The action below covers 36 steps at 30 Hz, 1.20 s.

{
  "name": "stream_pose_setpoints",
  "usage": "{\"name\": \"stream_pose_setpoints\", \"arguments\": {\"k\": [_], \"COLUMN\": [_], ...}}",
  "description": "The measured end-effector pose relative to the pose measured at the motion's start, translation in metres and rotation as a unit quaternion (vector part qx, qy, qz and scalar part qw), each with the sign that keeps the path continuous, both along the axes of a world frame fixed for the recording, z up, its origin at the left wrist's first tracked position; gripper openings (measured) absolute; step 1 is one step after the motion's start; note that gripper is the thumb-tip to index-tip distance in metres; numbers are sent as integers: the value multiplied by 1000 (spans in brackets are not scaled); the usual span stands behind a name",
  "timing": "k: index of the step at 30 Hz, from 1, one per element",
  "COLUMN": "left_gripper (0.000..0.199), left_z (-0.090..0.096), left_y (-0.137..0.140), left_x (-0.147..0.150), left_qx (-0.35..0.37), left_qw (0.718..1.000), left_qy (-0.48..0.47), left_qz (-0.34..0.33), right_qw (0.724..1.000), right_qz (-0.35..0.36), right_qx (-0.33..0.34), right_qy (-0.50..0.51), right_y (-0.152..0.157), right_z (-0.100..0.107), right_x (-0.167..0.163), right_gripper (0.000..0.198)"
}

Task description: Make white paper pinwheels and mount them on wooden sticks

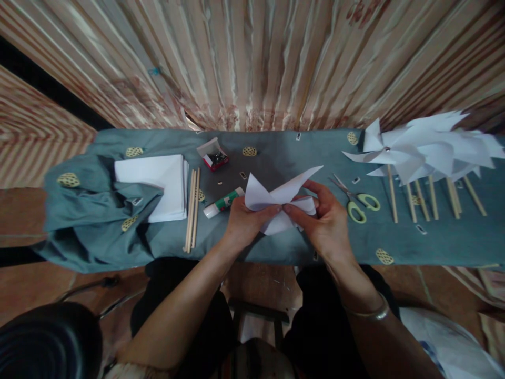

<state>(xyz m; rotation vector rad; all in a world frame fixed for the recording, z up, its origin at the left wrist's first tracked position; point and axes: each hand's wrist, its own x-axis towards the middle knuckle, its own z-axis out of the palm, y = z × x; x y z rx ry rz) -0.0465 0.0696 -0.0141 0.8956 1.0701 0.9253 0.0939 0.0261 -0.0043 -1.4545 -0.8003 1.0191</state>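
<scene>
Between my two hands is a white paper pinwheel [294,188] with no stick visible on it, its blades folded in toward the middle. My left hand [249,218] pinches it from the left, thumb pressed near the centre. From the right, my right hand [325,218] grips it, thumb tip close to the left thumb and fingers behind the paper. A green and white glue stick [224,202] lies just beside my left hand. Scissors with light green handles [357,202] rest to the right of my right hand.
Several finished pinwheels [430,152] on wooden sticks lie at the right. To the left are a stack of white paper [158,173], wooden sticks [192,210] and a small red box of pins [213,157]. A green cloth [276,145] covers the table; a curtain [252,63] hangs behind.
</scene>
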Motion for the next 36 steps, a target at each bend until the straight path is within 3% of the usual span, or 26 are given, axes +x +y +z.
{"name": "stream_pose_setpoints", "arguments": {"k": [15, 22, 29, 36], "left_gripper": [29, 29, 23, 13], "left_z": [3, 3, 11, 20], "left_y": [1, 2, 2, -1], "left_x": [-1, -3, -6, -14], "left_qx": [-15, -9, -5, 62], "left_qw": [999, 1000, 999, 993], "left_qy": [-35, -21, 17, 13], "left_qz": [12, -8, -30, -97], "right_qw": [999, 997, 997, 990], "right_qz": [27, 70, 77, 90], "right_qx": [-19, -35, -22, 6], "right_qy": [37, 23, -11, -107], "right_y": [2, 1, 1, -12], "right_z": [5, 5, 5, 10], "right_x": [1, 7, 8, 6], "right_gripper": [59, 22, 17, 9]}}
